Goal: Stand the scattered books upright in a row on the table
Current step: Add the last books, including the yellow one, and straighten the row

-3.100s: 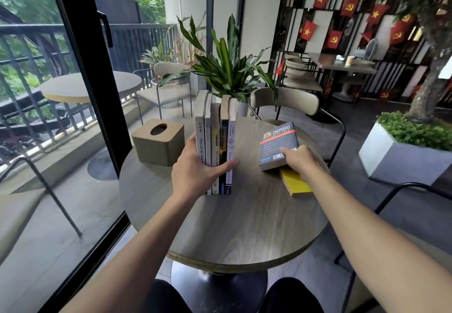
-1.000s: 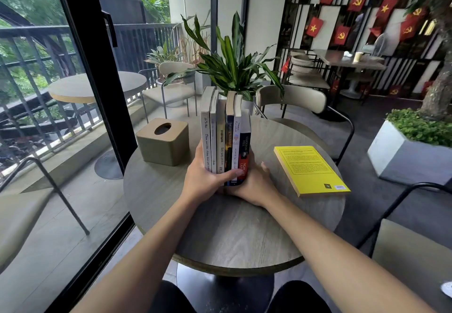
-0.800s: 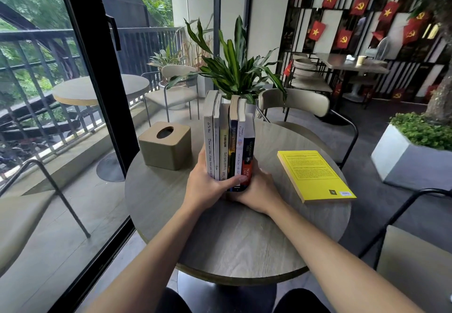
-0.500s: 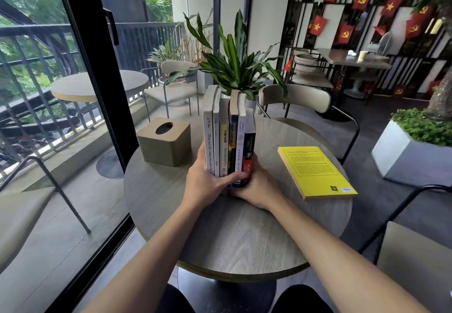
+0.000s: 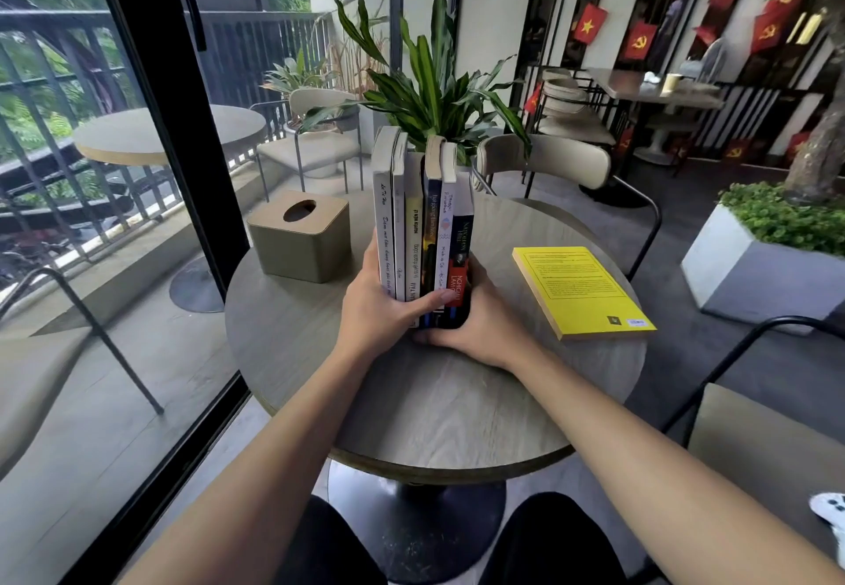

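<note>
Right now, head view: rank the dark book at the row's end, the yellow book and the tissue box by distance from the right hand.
1. Dark book: touching the right hand, at the right end of the upright row.
2. Yellow book: lying flat on the table, right of the hand.
3. Tissue box: farthest, left of the row, beyond the left hand.

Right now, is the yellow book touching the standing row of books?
Apart. The head view shows bare table between the flat yellow book and the upright row of books.
</note>
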{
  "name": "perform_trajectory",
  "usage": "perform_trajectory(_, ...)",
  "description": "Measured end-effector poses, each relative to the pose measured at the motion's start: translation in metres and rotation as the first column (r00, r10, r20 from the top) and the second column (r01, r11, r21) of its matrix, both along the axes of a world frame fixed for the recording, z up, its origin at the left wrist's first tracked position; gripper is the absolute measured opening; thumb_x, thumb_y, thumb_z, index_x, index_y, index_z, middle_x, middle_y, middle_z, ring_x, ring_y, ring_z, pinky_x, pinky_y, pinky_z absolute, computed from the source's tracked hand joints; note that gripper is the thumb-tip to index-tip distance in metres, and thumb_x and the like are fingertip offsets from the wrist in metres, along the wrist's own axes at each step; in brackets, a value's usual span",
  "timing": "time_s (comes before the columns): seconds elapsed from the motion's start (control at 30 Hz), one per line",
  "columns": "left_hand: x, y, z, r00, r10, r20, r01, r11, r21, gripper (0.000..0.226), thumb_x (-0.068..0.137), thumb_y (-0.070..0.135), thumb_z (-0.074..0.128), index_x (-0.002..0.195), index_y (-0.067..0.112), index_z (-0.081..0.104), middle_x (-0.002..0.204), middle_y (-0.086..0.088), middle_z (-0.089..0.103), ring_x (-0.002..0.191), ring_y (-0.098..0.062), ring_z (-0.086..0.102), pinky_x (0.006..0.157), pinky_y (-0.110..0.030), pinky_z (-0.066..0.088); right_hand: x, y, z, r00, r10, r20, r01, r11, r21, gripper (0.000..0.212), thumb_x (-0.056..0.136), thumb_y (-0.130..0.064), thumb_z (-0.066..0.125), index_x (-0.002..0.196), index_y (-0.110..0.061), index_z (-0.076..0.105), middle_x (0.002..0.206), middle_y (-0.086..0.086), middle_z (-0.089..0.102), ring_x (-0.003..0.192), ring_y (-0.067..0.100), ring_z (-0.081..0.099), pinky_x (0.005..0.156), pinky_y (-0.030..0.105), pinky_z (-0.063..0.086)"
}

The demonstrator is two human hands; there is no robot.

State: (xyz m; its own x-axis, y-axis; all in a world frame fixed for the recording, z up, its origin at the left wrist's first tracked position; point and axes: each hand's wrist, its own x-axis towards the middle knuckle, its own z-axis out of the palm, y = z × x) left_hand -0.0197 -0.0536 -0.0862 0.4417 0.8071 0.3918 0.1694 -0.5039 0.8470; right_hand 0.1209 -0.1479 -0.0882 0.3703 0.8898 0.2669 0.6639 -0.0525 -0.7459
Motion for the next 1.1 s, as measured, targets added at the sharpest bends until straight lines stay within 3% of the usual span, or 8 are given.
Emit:
perform_trajectory(0.1,0.0,0.0,0.0,1.0,-0.002,0.005,0.002,1.0,0.003,0.112,0.056,0.065,0.085,0.149,0.023,0.038,0.122,0.022,0.057,0.11,0.005,0.055,0.094,-0.024,0.049,0.001,-0.01,0.002,0.999,-0.026,0.037,0.03,0.995,-0.099,0.124,0.05,-0.073,0.084,0.151,-0.035,0.022,0.145,-0.012,0.049,0.132,0.009,0.048,0.106,0.04,0.046)
perform_trajectory(0.2,-0.001,0.0,0.001,1.0,-0.015,0.001,0.015,1.0,0.013,0.113,0.058,0.066,0.083,0.151,0.023,0.034,0.129,0.018,0.057,0.113,0.004,0.053,0.095,-0.023,0.048,0.008,-0.03,0.011,0.973,-0.019,0.23,0.066,0.978,-0.199,0.125,0.067,-0.072,0.074,0.159,-0.024,0.005,0.163,-0.003,0.022,0.148,0.014,0.023,0.118,0.037,0.028)
perform_trajectory(0.33,0.0,0.0,0.0,1.0,-0.02,0.007,0.02,1.0,0.011,0.112,0.058,0.067,0.082,0.151,0.026,0.034,0.135,0.015,0.058,0.115,0.002,0.054,0.096,-0.024,0.048,0.031,-0.049,0.02,0.921,-0.097,0.378,0.148,0.983,-0.106,0.1,0.084,-0.074,0.05,0.158,-0.015,0.016,0.163,0.004,0.022,0.15,0.019,0.016,0.121,0.037,0.018)
perform_trajectory(0.47,0.0,0.003,-0.003,1.0,-0.029,0.008,0.029,1.0,-0.003,0.11,0.059,0.068,0.083,0.15,0.032,0.033,0.131,0.02,0.058,0.116,-0.001,0.056,0.098,-0.029,0.05,0.07,-0.053,0.014,0.803,-0.293,0.519,0.401,0.91,-0.107,0.107,0.077,-0.088,0.018,0.157,-0.017,0.022,0.162,0.009,0.026,0.15,0.026,0.017,0.12,0.045,0.016)
perform_trajectory(0.6,0.001,0.005,-0.005,1.0,-0.029,-0.001,0.029,1.0,0.003,0.102,0.063,0.063,0.084,0.147,0.03,0.037,0.128,0.018,0.059,0.114,-0.004,0.057,0.098,-0.033,0.051,0.089,-0.058,0.007,0.737,-0.369,0.567,0.606,0.731,-0.312,0.1,0.081,-0.086,0.028,0.158,-0.025,0.015,0.164,0.015,0.013,0.151,0.035,0.005,0.117,0.059,0.007)
perform_trajectory(0.77,0.002,0.005,-0.005,1.0,-0.025,0.001,0.025,1.0,0.0,0.1,0.063,0.061,0.083,0.146,0.026,0.039,0.124,0.018,0.056,0.115,-0.008,0.057,0.099,-0.037,0.051,0.096,-0.061,0.022,0.756,-0.451,0.474,0.654,0.517,-0.552,0.128,0.063,-0.097,0.042,0.159,-0.019,0.007,0.162,0.027,0.007,0.149,0.041,0.007,0.114,0.06,0.01)
perform_trajectory(0.87,0.001,0.005,-0.006,1.0,-0.02,0.002,0.02,1.0,-0.003,0.099,0.063,0.062,0.083,0.145,0.027,0.039,0.125,0.015,0.059,0.115,-0.01,0.058,0.099,-0.038,0.051,0.098,-0.062,0.031,0.729,-0.498,0.469,0.682,0.474,-0.557,0.144,0.049,-0.099,0.053,0.156,-0.012,0.015,0.158,0.022,0.024,0.146,0.039,0.017,0.112,0.057,0.018)
perform_trajectory(1.1,0.001,0.004,-0.005,0.999,-0.029,0.017,0.03,1.0,-0.007,0.097,0.065,0.061,0.085,0.144,0.031,0.039,0.129,0.014,0.062,0.115,-0.008,0.059,0.097,-0.035,0.052,0.11,-0.066,0.049,0.728,-0.556,0.401,0.661,0.415,-0.625,0.157,0.031,-0.091,0.07,0.155,-0.012,0.018,0.157,0.02,0.026,0.144,0.038,0.023,0.11,0.054,0.024)
